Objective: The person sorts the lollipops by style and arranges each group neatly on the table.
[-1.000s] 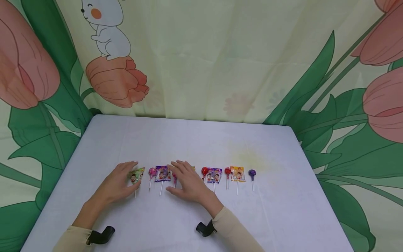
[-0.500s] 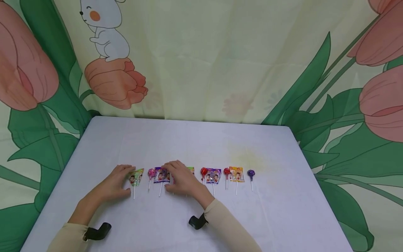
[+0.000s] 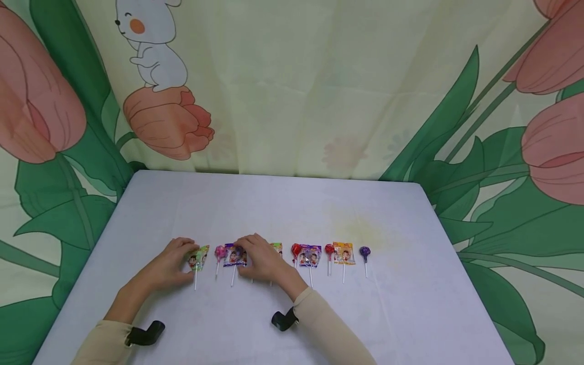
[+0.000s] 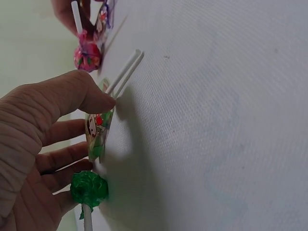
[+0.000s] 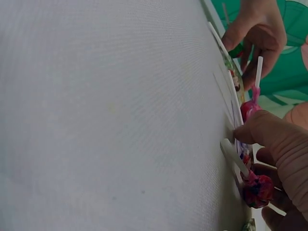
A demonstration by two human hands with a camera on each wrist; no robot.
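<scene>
In the head view lollipops lie in a row. My left hand (image 3: pixel 169 266) is at the row's left end, its thumb and fingers spread about a lollipop in a flat green wrapper (image 3: pixel 198 258). A round green lollipop (image 4: pixel 89 187) sits beside its fingers in the left wrist view. My right hand (image 3: pixel 262 261) touches the right side of a lollipop in a flat purple wrapper (image 3: pixel 234 256), fingers above and thumb below. Between the hands lies a round pink lollipop (image 3: pixel 220 252). Another pinkish-red one (image 5: pixel 257 190) is under the right hand, hidden in the head view.
Right of my right hand the row runs on with a green wrapper (image 3: pixel 277 248), a red lollipop (image 3: pixel 296 249), a purple wrapper (image 3: pixel 311 256), another red one (image 3: pixel 329 249), an orange wrapper (image 3: pixel 343 253) and a dark purple lollipop (image 3: pixel 365 251). White cloth covers the table (image 3: pixel 274 203).
My right hand has shifted a little left, onto the edge of the purple wrapper. The left hand drew slightly back from over the green wrapper, which now shows more.
</scene>
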